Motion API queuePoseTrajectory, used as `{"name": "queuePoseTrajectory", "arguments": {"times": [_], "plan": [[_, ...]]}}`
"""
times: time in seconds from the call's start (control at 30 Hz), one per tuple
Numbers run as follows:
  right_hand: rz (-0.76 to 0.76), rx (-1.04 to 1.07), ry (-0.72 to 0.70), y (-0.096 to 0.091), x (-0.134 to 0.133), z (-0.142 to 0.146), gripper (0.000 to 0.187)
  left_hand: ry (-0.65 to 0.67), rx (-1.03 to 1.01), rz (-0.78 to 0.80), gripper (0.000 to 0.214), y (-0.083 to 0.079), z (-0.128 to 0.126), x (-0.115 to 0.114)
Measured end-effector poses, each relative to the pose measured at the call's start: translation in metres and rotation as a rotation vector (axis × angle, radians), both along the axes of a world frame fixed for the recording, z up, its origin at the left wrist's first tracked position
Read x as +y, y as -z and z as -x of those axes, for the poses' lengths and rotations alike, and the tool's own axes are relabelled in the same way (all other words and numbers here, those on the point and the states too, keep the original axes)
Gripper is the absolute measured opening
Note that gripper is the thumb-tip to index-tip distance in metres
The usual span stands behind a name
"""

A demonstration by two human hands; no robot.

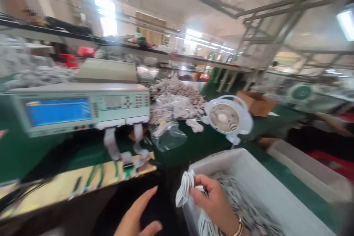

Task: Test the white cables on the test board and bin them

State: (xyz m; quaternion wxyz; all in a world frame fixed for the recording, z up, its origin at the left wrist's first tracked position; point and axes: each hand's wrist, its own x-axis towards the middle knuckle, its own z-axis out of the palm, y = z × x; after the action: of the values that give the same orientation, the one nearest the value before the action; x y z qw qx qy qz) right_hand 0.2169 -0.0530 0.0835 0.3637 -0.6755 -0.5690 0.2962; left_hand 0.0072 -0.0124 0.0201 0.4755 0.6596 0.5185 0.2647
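My right hand (211, 199) pinches a coiled white cable (184, 188) over the near left corner of a white plastic bin (251, 166). Inside that bin lie many more grey-white coiled cables (243, 202), and another white coil (206, 225) hangs just below my right hand. At the bottom centre, my left hand (139, 214) holds nothing, its thumb and fingers apart, left of the cable and not touching it.
A tester with a blue screen (59, 110) stands on the green bench, ribbon cables running to a wooden board (69, 180). Beyond are a heap of cables (177, 96), a clear plastic bag (169, 136), a fan (225, 118) and a cardboard box (256, 103). Another person's arm shows at right.
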Motion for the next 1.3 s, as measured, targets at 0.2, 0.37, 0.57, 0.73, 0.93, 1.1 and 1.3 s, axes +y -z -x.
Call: {"name": "queuePoseTrajectory", "arguments": {"times": [0.2,0.37,0.57,0.73,0.93,1.1,1.3], "plan": [[0.081,0.344,-0.289,0.034,0.05,0.077,0.022,0.026,-0.622,0.088,0.043,0.013,0.006,0.025],[0.154,0.513,-0.184,0.079,0.078,0.1,0.03,-0.16,-0.803,0.184,0.039,0.033,0.023,0.029],[0.202,0.684,-0.069,0.115,0.089,0.106,0.031,-0.172,-0.647,0.163,0.039,0.051,0.026,0.029],[0.181,0.476,-0.129,0.115,0.095,0.097,0.028,0.089,-0.622,0.093,0.04,0.053,0.035,0.037],[0.165,0.41,-0.213,0.111,0.107,0.099,0.033,0.014,-0.762,0.394,0.033,0.055,0.042,0.052],[0.324,0.734,-0.159,0.117,0.112,0.108,0.03,-0.153,-0.827,0.629,0.028,0.053,0.053,0.063],[0.328,0.827,-0.046,0.121,0.111,0.113,0.027,-0.316,-0.768,0.587,0.026,0.056,0.058,0.067]]}}
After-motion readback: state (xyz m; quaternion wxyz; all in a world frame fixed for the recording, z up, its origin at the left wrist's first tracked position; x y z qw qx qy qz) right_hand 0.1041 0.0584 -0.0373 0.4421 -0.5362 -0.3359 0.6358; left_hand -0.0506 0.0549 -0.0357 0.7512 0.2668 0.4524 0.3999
